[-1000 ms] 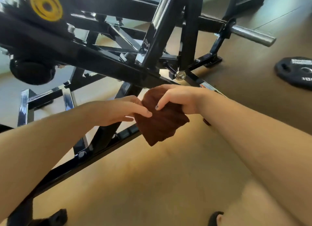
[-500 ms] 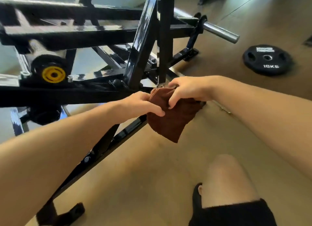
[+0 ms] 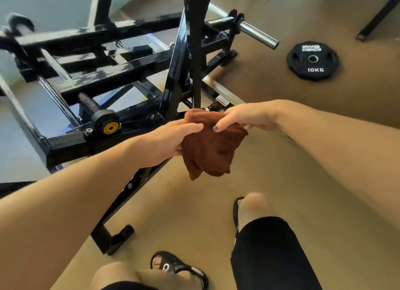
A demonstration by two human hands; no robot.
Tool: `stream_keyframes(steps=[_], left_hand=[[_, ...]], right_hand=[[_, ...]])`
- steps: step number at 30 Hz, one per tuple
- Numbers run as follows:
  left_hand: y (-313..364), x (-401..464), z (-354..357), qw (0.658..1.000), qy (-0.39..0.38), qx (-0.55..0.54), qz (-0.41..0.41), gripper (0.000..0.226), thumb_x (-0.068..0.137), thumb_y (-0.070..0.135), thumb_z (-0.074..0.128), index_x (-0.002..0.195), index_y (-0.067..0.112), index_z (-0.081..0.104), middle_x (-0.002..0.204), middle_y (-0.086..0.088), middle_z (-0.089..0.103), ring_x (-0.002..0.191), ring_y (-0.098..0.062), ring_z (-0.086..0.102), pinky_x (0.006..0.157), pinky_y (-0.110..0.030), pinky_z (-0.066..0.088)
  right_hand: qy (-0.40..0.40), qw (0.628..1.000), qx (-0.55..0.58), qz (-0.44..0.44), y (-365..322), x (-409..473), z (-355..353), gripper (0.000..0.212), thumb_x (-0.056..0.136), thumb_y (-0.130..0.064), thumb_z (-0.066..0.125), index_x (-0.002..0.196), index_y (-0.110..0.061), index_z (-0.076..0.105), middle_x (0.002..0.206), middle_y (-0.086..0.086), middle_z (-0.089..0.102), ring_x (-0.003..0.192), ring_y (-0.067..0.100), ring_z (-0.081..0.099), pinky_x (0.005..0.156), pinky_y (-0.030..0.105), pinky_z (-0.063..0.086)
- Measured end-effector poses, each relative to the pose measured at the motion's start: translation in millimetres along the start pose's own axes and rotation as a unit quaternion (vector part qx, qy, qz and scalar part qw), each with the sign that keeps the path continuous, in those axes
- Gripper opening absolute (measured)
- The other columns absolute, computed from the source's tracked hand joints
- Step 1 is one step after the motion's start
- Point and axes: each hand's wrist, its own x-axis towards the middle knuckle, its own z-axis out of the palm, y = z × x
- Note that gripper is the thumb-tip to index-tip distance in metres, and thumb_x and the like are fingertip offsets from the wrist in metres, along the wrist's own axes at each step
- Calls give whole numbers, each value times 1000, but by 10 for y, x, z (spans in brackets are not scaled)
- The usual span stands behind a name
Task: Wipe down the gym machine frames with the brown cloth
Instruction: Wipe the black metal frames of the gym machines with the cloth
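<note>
From my feed, the black gym machine frame [image 3: 121,73] fills the upper left, its far tubes smeared by blur and its top cut off by the edge of view. A chrome peg [image 3: 257,34] sticks out to the right, and a 10KG weight plate [image 3: 312,60] lies flat on the floor [image 3: 281,170] well apart from the frame. The upright post [image 3: 195,51] runs down to just behind the brown cloth [image 3: 211,146], and I cannot tell whether cloth and post touch there.

The cloth hangs bunched between both hands, above the floor and just in front of the frame's base. The left hand [image 3: 171,138] has its grip on the cloth's left edge, thumb on top (the fingers underneath are hidden by the fabric). The right hand [image 3: 242,117] pinches the upper right part, one dark-nailed fingertip pressing the front; the rest of that grip is hidden behind the hand.

Below, a sandalled foot [image 3: 177,268] shows only partly.
</note>
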Motion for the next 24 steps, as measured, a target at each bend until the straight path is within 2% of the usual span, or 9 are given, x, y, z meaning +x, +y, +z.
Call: stream_keyframes(steps=[4, 8, 11, 13, 15, 16, 18, 20, 24], left_hand=[[204, -418, -33, 995, 37, -96, -18, 21, 101, 27, 59, 121, 24, 60, 108, 7, 76, 96, -10, 73, 79, -26, 56], [437, -806, -21, 990, 71, -118, -32, 37, 98, 25, 64, 133, 14, 58, 118, -3, 73, 103, -19, 72, 75, -30, 61], [641, -1063, 0, 988, 109, -102, -40, 43, 94, 23, 70, 132, 12, 55, 116, -3, 67, 101, -17, 69, 69, -25, 59], [751, -1208, 29, 986, 123, -103, -46, 45, 92, 21, 73, 131, 11, 53, 115, -2, 64, 99, -15, 66, 66, -23, 56], [846, -1345, 66, 982, 137, -120, -55, 41, 91, 20, 74, 126, 13, 53, 109, 0, 63, 93, -12, 64, 60, -21, 51], [885, -1402, 77, 978, 147, -132, -60, 39, 91, 21, 74, 123, 14, 54, 106, 1, 63, 91, -12, 64, 60, -22, 49], [968, -1522, 79, 973, 167, -142, -68, 35, 91, 26, 74, 119, 16, 56, 102, 0, 66, 89, -13, 65, 60, -24, 46], [1046, -1632, 47, 970, 185, -142, -74, 33, 90, 30, 75, 115, 18, 57, 102, -1, 67, 89, -14, 65, 58, -24, 44], [1193, -1799, -16, 967, 197, -140, -77, 35, 87, 30, 79, 110, 17, 56, 104, -4, 67, 91, -17, 67, 59, -27, 49]], right_hand=[[0, 985, 175, -8, -33, -409, -33, 28, 90, -28, 73, 117, -20, 70, 117, 1, 75, 109, 19, 70, 99, 33, 52], [83, 942, 324, 5, -187, -711, 136, 9, 95, -29, 70, 95, -21, 66, 76, -2, 65, 59, 8, 62, 55, 19, 50], [138, 924, 355, 40, -312, -881, 287, 14, 101, -26, 64, 89, -18, 64, 61, -4, 58, 48, 7, 55, 41, 13, 40], [146, 927, 342, 52, -422, -1028, 355, 15, 102, -31, 61, 96, -18, 64, 77, -1, 62, 65, 11, 57, 51, 17, 46], [135, 938, 316, 46, -541, -1215, 408, 36, 99, -41, 63, 128, -20, 56, 114, 1, 60, 101, 21, 59, 82, 33, 52], [127, 944, 303, 36, -611, -1331, 436, 51, 97, -42, 65, 141, -25, 47, 129, 2, 53, 117, 25, 52, 95, 40, 48], [124, 957, 263, -25, -765, -1604, 505, 71, 86, -41, 73, 148, -34, 40, 148, 4, 40, 136, 26, 40, 110, 45, 37], [149, 965, 199, -88, -864, -1854, 588, 73, 71, -37, 75, 137, -39, 47, 150, 5, 36, 139, 23, 36, 112, 42, 35], [262, 949, -34, -173, -838, -2110, 871, 51, 74, -24, 83, 115, -33, 54, 126, -2, 42, 122, 21, 45, 102, 34, 44]])
